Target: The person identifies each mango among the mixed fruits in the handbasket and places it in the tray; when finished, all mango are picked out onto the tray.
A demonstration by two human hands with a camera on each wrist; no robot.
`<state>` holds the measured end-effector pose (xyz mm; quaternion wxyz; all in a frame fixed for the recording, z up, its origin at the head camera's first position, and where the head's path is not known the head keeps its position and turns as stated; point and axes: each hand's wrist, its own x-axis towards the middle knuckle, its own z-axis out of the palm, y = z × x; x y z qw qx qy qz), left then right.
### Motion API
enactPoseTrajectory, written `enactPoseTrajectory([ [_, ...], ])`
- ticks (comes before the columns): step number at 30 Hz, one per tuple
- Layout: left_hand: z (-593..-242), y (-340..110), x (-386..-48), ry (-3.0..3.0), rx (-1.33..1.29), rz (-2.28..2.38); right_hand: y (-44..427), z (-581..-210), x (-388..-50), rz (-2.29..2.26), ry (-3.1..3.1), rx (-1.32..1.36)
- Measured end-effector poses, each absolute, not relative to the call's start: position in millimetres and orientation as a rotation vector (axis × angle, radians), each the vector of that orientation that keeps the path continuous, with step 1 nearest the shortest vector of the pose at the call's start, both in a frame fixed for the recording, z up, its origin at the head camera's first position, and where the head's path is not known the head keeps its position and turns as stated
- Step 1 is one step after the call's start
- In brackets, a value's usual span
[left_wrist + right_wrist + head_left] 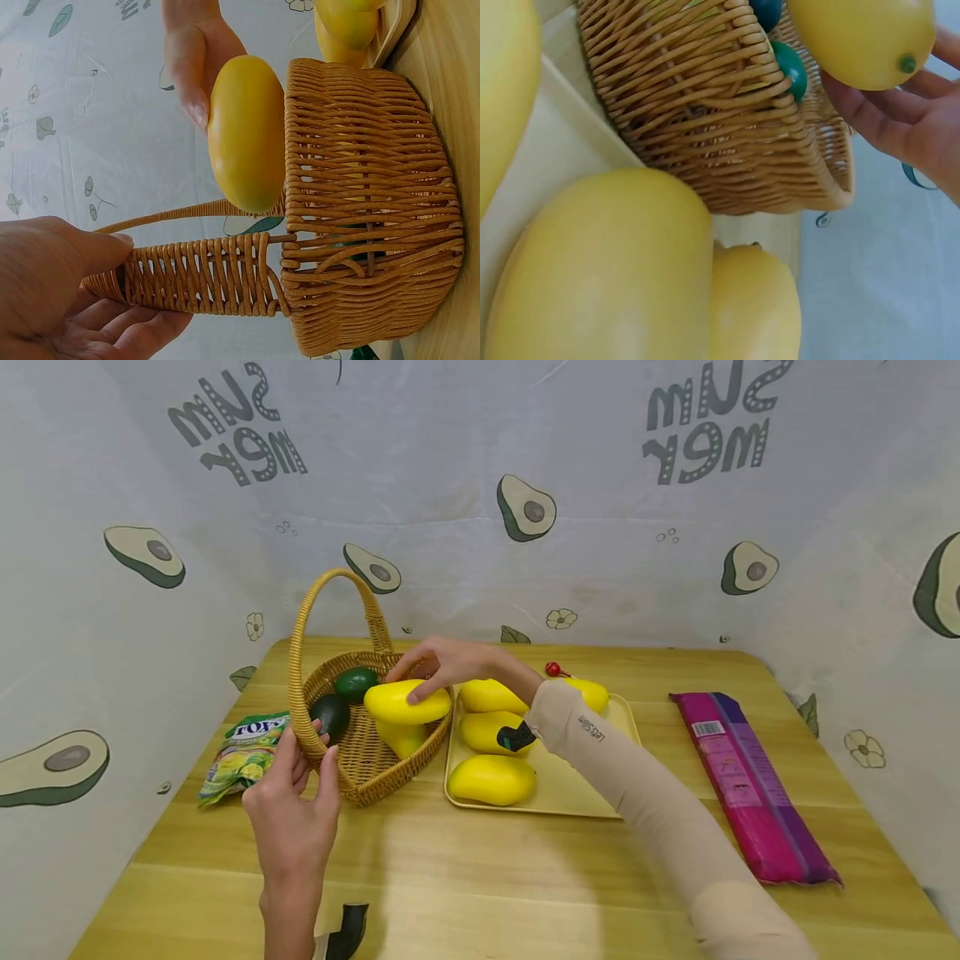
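Enclosed at left, back and right by pale sheeting (pixel 442 452), printed with halved avocados (pixel 527 508), small flowers (pixel 562 618), leaves (pixel 515 635) and gray mirrored "summer" lettering (pixel 708 443). Furnished with a wood-grain table (pixel 480 868), rounded at the far corners. Lit softly, with blurred shadows (pixel 622 893) across the table.

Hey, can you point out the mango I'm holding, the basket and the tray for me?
Held mango (pixel 397 702): head view, the middle of its side.
Basket (pixel 360 161): left wrist view, its woven outer wall.
Tray (pixel 558 789): head view, a bare part of its floor.
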<state>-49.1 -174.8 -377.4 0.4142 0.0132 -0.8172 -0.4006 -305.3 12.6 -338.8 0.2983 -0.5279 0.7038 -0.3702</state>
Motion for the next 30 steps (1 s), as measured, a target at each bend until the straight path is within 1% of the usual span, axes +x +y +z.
enactPoseTrajectory([
  [7, -376.8, -175.2, -48.7, -2.059, 0.033, -1.004, 36.2, -340.2, -297.9, -1.124, 1.871, -1.372],
  [14, -376.7, -175.2, -48.4, -2.062, 0.03, -1.002, 65.9, -342.3, -283.1, -1.284, 1.83, -1.372],
  [30, -375.5, -174.5, -47.9, -2.063, 0.032, -1.003, 133.0, -350.8, -252.3, -1.44, 2.071, -1.252],
])
